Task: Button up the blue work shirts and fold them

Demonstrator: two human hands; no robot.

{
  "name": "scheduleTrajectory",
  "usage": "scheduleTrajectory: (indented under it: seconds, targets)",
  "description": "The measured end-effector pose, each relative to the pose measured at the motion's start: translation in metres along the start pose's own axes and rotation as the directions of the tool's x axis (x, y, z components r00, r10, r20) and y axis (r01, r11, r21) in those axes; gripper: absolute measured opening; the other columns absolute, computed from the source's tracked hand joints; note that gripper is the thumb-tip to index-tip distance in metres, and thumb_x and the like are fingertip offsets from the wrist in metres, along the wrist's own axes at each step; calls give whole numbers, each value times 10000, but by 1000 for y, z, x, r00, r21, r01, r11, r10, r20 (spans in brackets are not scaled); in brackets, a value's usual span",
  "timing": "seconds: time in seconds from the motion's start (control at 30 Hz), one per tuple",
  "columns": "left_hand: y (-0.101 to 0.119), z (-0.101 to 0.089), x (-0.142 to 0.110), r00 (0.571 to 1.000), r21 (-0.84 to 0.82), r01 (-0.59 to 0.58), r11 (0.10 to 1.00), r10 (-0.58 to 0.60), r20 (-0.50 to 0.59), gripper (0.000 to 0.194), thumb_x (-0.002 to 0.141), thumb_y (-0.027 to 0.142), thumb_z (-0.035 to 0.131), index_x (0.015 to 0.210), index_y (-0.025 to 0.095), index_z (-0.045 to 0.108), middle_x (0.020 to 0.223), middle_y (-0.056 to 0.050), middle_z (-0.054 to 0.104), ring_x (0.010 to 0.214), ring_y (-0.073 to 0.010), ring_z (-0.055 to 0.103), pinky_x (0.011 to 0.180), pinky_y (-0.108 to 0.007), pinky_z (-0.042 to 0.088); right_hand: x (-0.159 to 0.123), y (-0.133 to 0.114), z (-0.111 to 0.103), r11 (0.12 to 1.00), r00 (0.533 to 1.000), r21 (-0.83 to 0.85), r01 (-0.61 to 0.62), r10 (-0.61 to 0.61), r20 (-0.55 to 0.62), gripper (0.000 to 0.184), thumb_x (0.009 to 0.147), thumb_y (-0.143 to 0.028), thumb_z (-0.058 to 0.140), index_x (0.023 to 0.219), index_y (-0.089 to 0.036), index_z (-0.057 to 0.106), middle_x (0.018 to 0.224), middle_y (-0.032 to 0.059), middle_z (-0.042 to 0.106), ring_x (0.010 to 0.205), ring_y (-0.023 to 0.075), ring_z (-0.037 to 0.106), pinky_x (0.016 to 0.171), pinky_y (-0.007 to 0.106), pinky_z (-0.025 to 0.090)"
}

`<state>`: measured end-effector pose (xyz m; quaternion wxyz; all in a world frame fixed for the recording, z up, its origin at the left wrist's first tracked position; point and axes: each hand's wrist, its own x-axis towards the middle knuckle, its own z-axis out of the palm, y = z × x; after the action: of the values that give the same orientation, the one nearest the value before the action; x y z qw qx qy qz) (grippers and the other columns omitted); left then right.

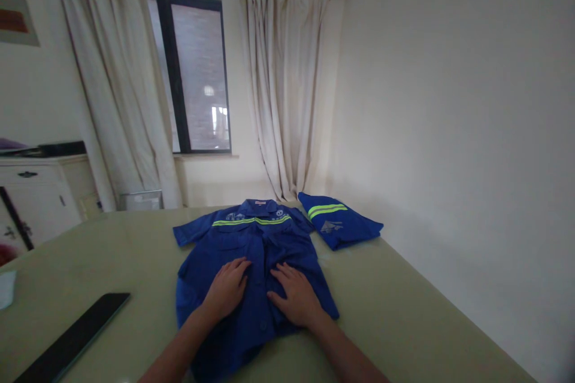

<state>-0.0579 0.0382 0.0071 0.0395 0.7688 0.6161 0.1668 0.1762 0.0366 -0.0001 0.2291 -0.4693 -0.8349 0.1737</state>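
A blue short-sleeved work shirt [251,251] with a yellow-green reflective stripe lies spread front-up on a pale green surface [404,311], collar away from me. My left hand [227,288] lies flat on the shirt's lower front, fingers stretched out. My right hand [294,296] lies flat beside it on the shirt, fingers spread. Neither hand holds anything. A second blue shirt [339,220], folded into a packet with its reflective stripe on top, sits just beyond the spread shirt's right sleeve.
A long dark flat object [74,335] lies at the front left. A white scrap [6,287] is at the left edge. Behind are a white cabinet [36,197], a window [193,72] with cream curtains, and a wall close on the right.
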Motion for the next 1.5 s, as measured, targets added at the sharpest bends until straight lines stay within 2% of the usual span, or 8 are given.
scheduleTrajectory:
  seconds: [0.17, 0.3, 0.5, 0.7, 0.9, 1.1, 1.27, 1.5]
  targets:
    - [45, 11, -39, 995, -24, 17, 1000, -14, 97, 542, 991, 501, 362, 1460, 275, 513, 1549, -87, 488, 1438, -329, 420, 1189, -597, 276, 17, 1, -3, 994, 979, 110, 6, 17, -205, 358, 976, -331, 462, 1219, -196, 686, 1336, 108, 651, 1283, 235, 556, 1110, 381, 391]
    - [42, 24, -40, 998, 28, 9, 1000, -11, 69, 587, 990, 550, 357, 1535, 334, 394, 1648, -30, 309, 1525, -336, 244, 1210, -653, 139, -3, -3, -13, 995, 931, 71, -74, 94, -352, 328, 1006, -355, 396, 979, -213, 691, 1021, 88, 706, 978, 225, 655, 889, 334, 485]
    - [30, 10, -31, 999, -74, 7, 997, -10, -43, 417, 1016, 414, 371, 1322, 261, 609, 1413, -77, 610, 1334, -277, 515, 1170, -530, 298, -39, -4, -5, 945, 923, -71, -321, 295, -247, 348, 868, -538, 632, 999, -216, 655, 976, 103, 698, 823, 267, 671, 724, 343, 461]
    - [38, -12, -61, 982, -222, -139, 965, 163, 91, 375, 793, 480, 731, 1103, 280, 664, 1202, -57, 651, 1131, -284, 589, 987, -407, 458, -31, -7, 0, 972, 948, 41, -230, 234, -217, 61, 831, -280, 631, 851, -228, 606, 852, 38, 662, 774, 214, 634, 697, 303, 438]
    - [36, -10, -67, 986, -244, -147, 958, 161, 39, 301, 984, 275, 419, 1069, 281, 708, 1088, -52, 710, 1042, -206, 652, 956, -317, 475, -26, -14, -15, 882, 899, 470, -41, 238, -368, 208, 905, -427, 576, 879, -221, 599, 804, 19, 640, 741, 197, 611, 682, 296, 482]
    - [23, -19, -61, 997, -195, 16, 981, -2, 75, 162, 930, 314, 536, 981, 284, 686, 992, -9, 743, 949, -221, 692, 799, -297, 491, -29, -30, -21, 755, 872, 655, 41, 293, -393, 321, 906, -519, 608, 1014, -221, 656, 869, 43, 678, 805, 217, 640, 712, 306, 514]
    - [30, -23, -64, 986, -173, -150, 973, 160, 44, 250, 921, 165, 488, 1001, 291, 689, 995, -6, 726, 962, -192, 671, 834, -281, 490, -23, -46, 3, 726, 939, 684, 69, 184, -289, 315, 825, -381, 729, 1101, -231, 703, 953, 43, 708, 866, 217, 666, 781, 314, 533]
    - [46, -11, -69, 965, -67, -257, 964, 252, -67, 374, 911, 75, 456, 1088, 291, 705, 1018, -36, 718, 966, -227, 657, 904, -366, 516, -23, -46, 29, 898, 940, 440, 23, 130, -315, 179, 905, -336, 574, 807, -204, 644, 758, 8, 625, 725, 184, 590, 677, 286, 458]
